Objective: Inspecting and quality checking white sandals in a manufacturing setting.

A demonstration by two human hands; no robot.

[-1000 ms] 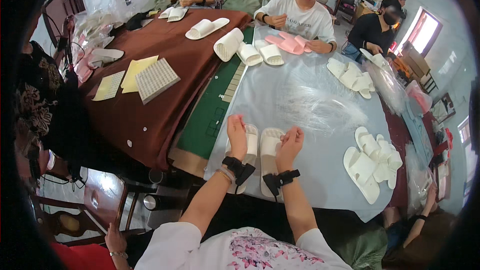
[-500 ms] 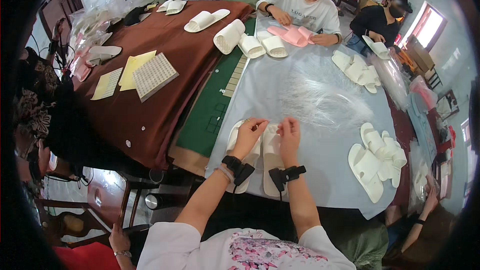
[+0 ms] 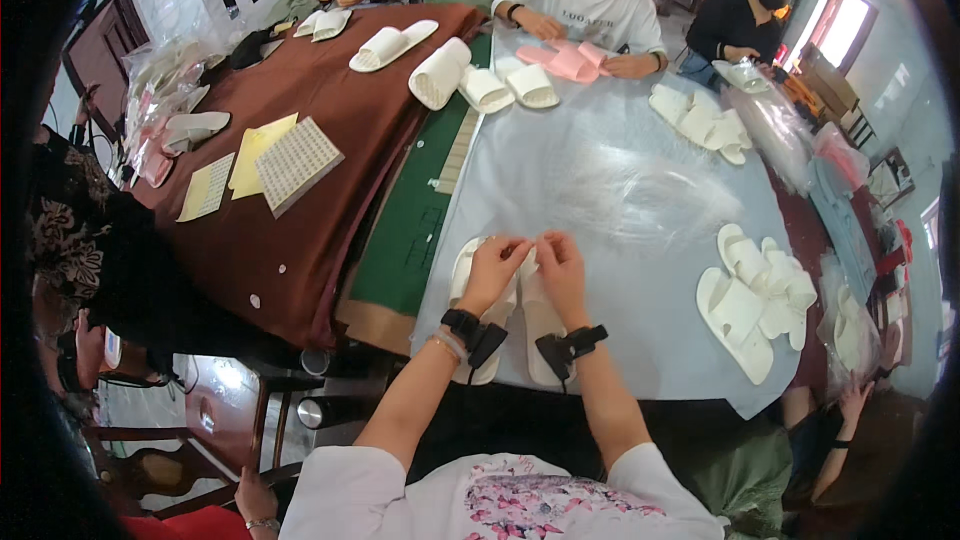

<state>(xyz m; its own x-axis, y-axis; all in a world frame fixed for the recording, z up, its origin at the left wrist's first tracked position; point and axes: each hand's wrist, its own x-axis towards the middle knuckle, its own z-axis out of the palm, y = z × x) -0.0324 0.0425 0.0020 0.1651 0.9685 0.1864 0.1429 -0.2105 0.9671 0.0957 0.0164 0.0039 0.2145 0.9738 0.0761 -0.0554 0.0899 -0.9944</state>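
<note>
A pair of white slippers lies side by side on the grey-covered table in front of me, toes pointing away. Over the front of the left slipper is my left hand, thumb and fingers pinched together. Above the front of the right slipper my right hand is pinched too, its fingertips almost meeting those of the left. Whatever may be between the fingertips is too small to make out. Both hands partly hide the slipper straps. Each wrist wears a black strapped device.
White slippers are piled at right, with others farther back. Clear plastic shines mid-table. At left, a brown-covered table bears sticker sheets and slippers. Across from me a co-worker handles pink slippers; other people are around.
My hands have come closer together, the right one moving left toward the left one, and its fingers have closed into a pinch. The whole view has shifted slightly.
</note>
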